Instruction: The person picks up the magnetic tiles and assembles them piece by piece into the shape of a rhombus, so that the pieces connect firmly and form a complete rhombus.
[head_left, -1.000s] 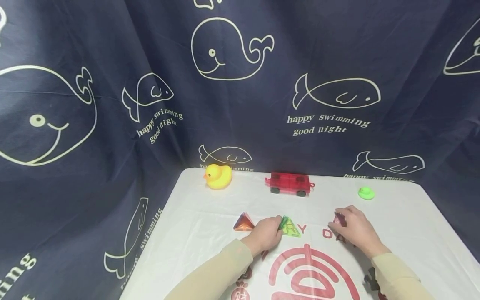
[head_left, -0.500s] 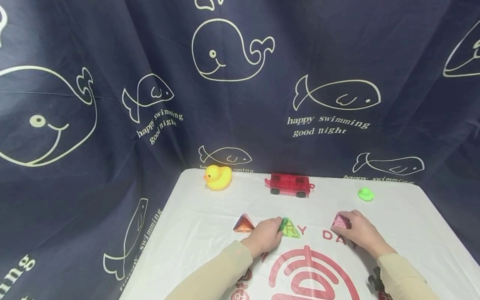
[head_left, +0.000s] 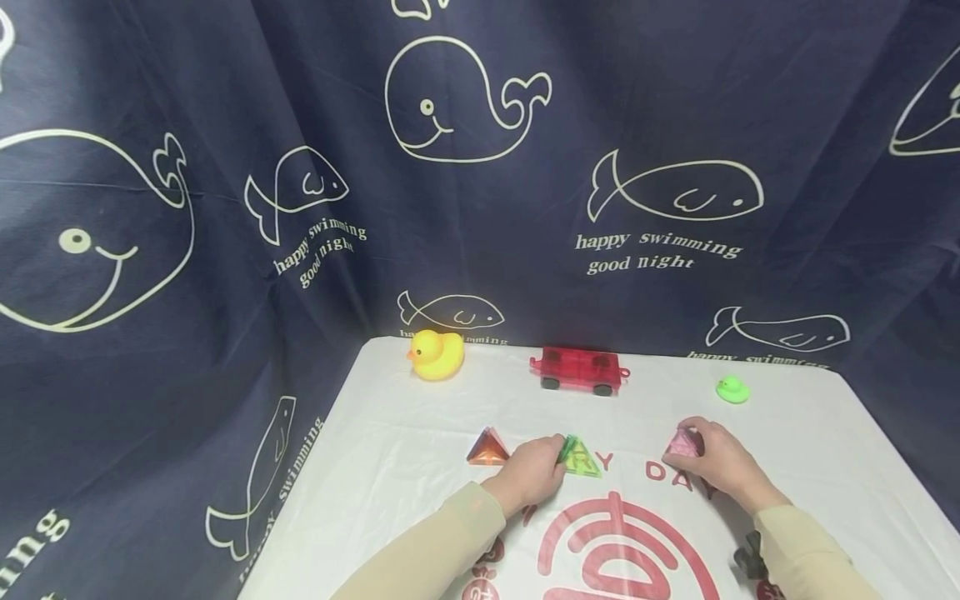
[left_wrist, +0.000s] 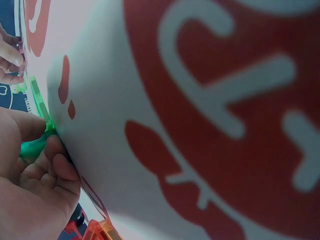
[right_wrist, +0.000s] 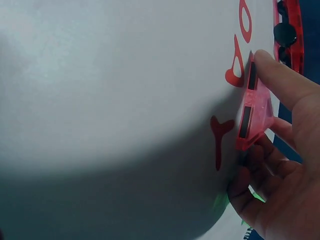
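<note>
My left hand pinches green see-through triangular magnetic tiles near the middle of the table; the left wrist view shows a bright green tile and a darker green one at its fingertips. To the right, my right hand grips a pink see-through magnetic tile piece between thumb and fingers. Black magnets line the edge of this pink piece in the right wrist view. Just left of my left hand, an orange tile pyramid stands on the tabletop.
A yellow rubber duck, a red wheeled wagon and a small green duck line the back of the white table. Some dark object lies beside my right forearm. Behind hangs a navy curtain.
My right hand has turned slightly and shifted a little right, so more of the pink tile piece shows. The left hand and its green tiles have stayed in place.
</note>
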